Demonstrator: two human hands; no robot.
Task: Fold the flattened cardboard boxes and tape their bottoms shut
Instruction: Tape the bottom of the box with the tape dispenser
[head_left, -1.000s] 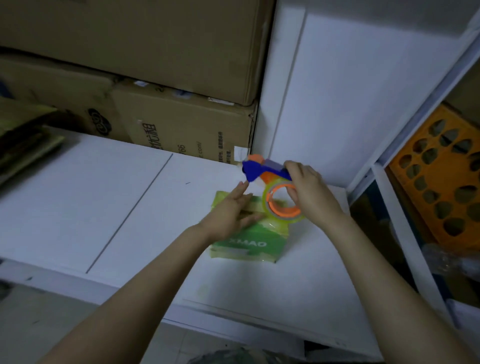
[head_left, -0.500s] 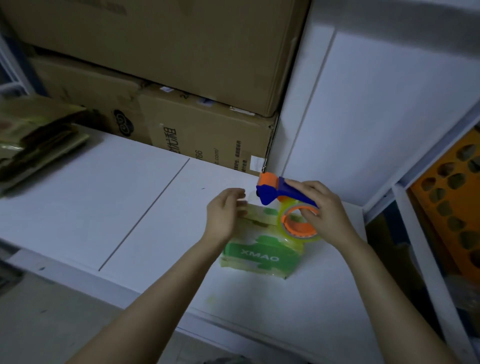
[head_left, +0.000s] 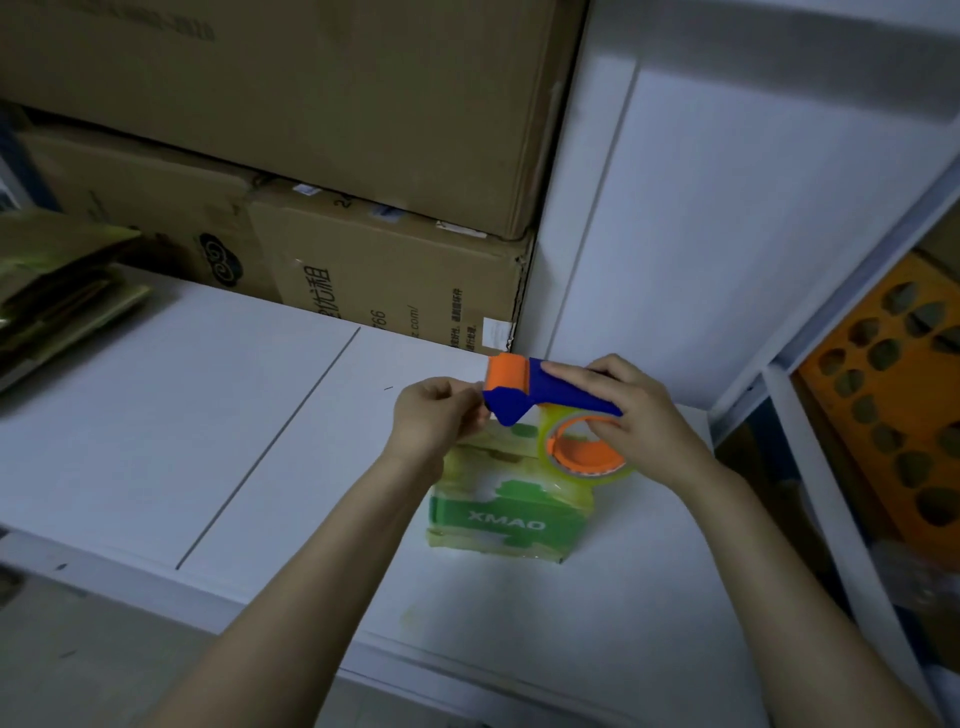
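Green box (head_left: 506, 514), one only, lies on the white bench (head_left: 156, 415) beneath two hands. The right hand (head_left: 639, 421) wraps its fingers round the single blue-and-orange tape dispenser (head_left: 540, 395), just above the box. The left hand (head_left: 431, 415) curls its fingers at the dispenser's nose; what they pinch is unclear. Three brown cartons (head_left: 363, 104) are stacked behind.

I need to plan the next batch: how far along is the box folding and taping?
Done: one green box stands folded on the table. In hand: the right hand grips the tape dispenser above it; the left hand curls at its head, probably freeing tape. Left: apparently taping this box, then the flat stack at far left.
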